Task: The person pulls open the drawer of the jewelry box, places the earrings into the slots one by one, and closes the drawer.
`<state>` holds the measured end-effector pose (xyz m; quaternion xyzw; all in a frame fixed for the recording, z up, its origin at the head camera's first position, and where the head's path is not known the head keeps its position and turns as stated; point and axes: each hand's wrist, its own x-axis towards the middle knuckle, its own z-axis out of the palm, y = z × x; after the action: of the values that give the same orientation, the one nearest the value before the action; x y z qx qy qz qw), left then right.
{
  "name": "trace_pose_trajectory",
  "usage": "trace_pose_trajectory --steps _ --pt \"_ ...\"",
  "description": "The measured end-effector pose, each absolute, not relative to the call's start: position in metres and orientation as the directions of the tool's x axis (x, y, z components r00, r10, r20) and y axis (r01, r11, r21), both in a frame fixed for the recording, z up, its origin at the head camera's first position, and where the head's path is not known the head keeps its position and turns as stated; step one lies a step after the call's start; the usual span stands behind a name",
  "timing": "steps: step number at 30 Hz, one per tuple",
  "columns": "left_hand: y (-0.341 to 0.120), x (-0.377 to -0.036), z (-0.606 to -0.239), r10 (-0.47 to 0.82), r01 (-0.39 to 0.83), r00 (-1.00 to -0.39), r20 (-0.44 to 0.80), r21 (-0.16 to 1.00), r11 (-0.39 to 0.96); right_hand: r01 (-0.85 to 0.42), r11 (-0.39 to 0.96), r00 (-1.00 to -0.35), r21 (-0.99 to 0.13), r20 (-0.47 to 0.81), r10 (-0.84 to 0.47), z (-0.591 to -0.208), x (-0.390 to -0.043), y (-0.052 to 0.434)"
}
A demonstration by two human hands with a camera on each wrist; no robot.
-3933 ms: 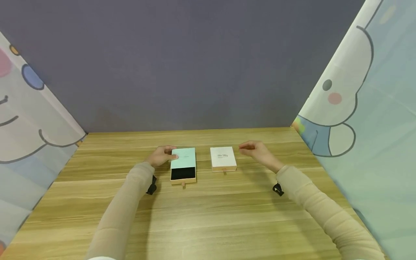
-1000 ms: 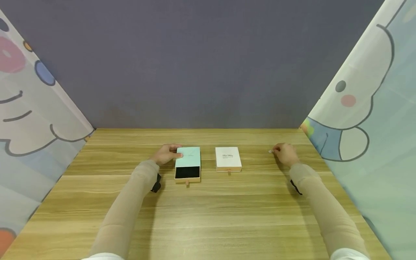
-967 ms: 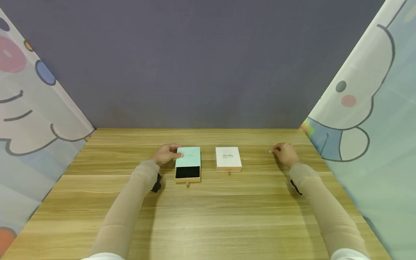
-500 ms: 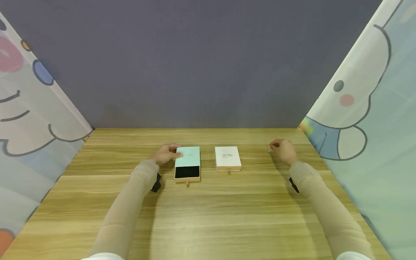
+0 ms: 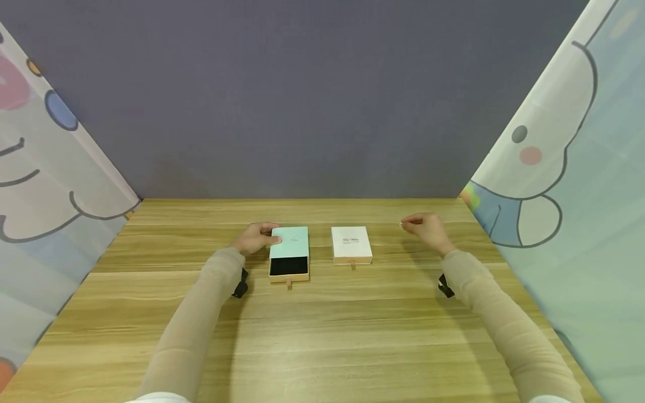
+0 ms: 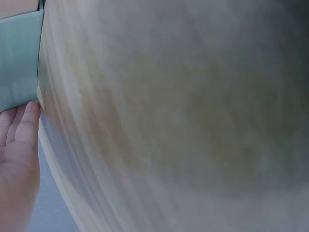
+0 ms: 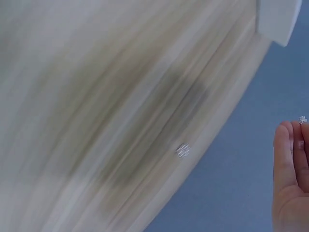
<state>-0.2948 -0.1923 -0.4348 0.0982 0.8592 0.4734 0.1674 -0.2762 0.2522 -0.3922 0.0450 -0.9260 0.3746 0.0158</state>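
Observation:
A mint-green sliding gift box (image 5: 292,245) lies on the table with its drawer partly pulled out toward me, showing a black lining (image 5: 289,265). My left hand (image 5: 252,239) grips its left side, thumb on top. Over the table to the right, my right hand (image 5: 429,229) pinches a small sparkly silver ornament (image 7: 302,120) at its fingertips. Another glittering silver piece (image 7: 182,151) lies on the wood in the right wrist view. Between the hands sits a white gift box (image 5: 351,242) with dark lettering, its drawer pushed in.
The wooden table (image 5: 322,336) runs back to a dark grey partition (image 5: 302,112). Cartoon-printed curtains hang along the left side (image 5: 40,157) and right side (image 5: 579,252). A dark strap is at each wrist.
My right hand went right past the white box, reached down to the table, and now moves back left, raised, with the small silver ornament. The left hand keeps its hold on the mint-green box.

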Motion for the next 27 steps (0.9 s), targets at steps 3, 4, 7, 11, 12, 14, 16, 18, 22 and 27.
trace_pose_trajectory --steps 3,4,7,11,12,14,16,18,22,27 --pt "-0.192 -0.295 -0.434 0.327 0.015 -0.926 -0.188 0.848 0.53 -0.058 0.643 -0.997 -0.764 0.017 -0.07 -0.389 -0.274 0.245" --pt "-0.192 -0.295 -0.433 0.326 0.016 -0.927 -0.186 0.847 0.531 -0.042 0.609 -0.998 -0.792 0.001 -0.068 -0.388 -0.273 0.242" --pt "-0.191 -0.295 -0.433 0.325 0.014 -0.927 -0.189 0.846 0.533 -0.009 0.522 -0.997 -0.853 -0.032 -0.068 -0.385 -0.27 0.233" --pt "-0.191 -0.295 -0.433 0.32 0.006 -0.927 -0.195 0.846 0.534 0.012 0.448 -0.995 -0.894 -0.053 -0.08 -0.383 -0.267 0.222" --pt "-0.191 -0.295 -0.434 0.319 0.006 -0.928 -0.193 0.847 0.531 0.011 0.444 -0.995 -0.896 -0.054 -0.086 -0.383 -0.266 0.219" --pt "-0.192 -0.295 -0.435 0.322 0.008 -0.928 -0.19 0.851 0.526 0.012 0.454 -0.994 -0.891 -0.06 -0.09 -0.382 -0.265 0.214" --pt "-0.192 -0.295 -0.436 0.328 0.014 -0.926 -0.189 0.849 0.528 0.011 0.473 -0.993 -0.881 -0.065 -0.099 -0.382 -0.263 0.208" --pt "-0.193 -0.295 -0.436 0.329 0.008 -0.924 -0.195 0.85 0.527 0.005 0.499 -0.992 -0.867 -0.066 -0.105 -0.381 -0.262 0.203" --pt "-0.193 -0.294 -0.436 0.327 0.006 -0.925 -0.196 0.85 0.527 -0.02 0.512 -0.991 -0.859 -0.049 -0.122 -0.382 -0.259 0.194" --pt "-0.193 -0.293 -0.435 0.327 0.007 -0.925 -0.193 0.852 0.523 -0.032 0.53 -0.99 -0.848 -0.048 -0.136 -0.382 -0.255 0.184"
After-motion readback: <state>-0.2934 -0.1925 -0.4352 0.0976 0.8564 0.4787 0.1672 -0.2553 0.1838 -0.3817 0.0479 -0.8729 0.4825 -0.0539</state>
